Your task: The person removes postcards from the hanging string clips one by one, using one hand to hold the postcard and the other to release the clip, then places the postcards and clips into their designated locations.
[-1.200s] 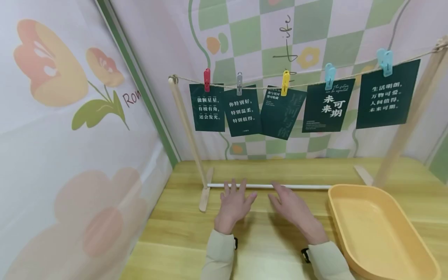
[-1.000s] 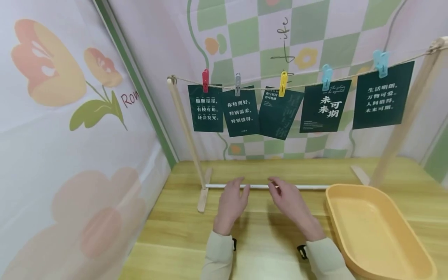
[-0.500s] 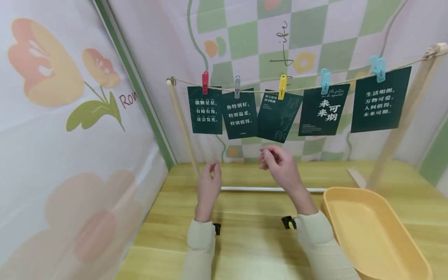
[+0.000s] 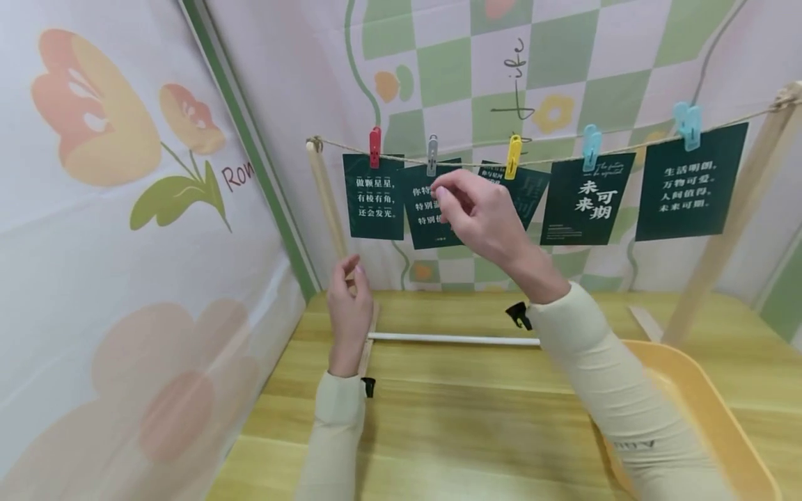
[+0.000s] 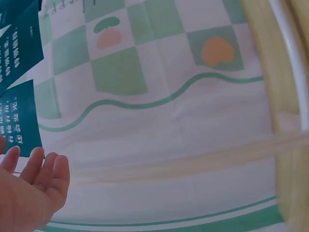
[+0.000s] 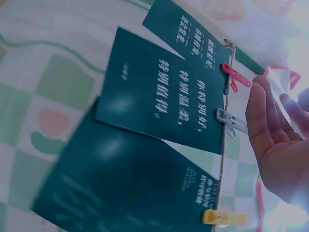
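Dark green cards printed with white characters hang from a twine line, held by a red clothespin, a grey clothespin, a yellow clothespin and blue ones. My right hand is raised in front of the cards, fingers loosely bent and holding nothing. It partly covers the second card and the third card. In the right wrist view its fingertips are near the red and grey clothespins. My left hand, fingers relaxed, is lower, by the left wooden post, with nothing in its grasp.
A white rod runs low between the stand's feet on the wooden table. The right post rises at the far right. A yellow tray sits at right, partly behind my right sleeve. Patterned cloth hangs behind.
Both hands have lifted off from around the white rod. My right hand has risen to the cards and clothespins; my left has moved left and up toward the left post.
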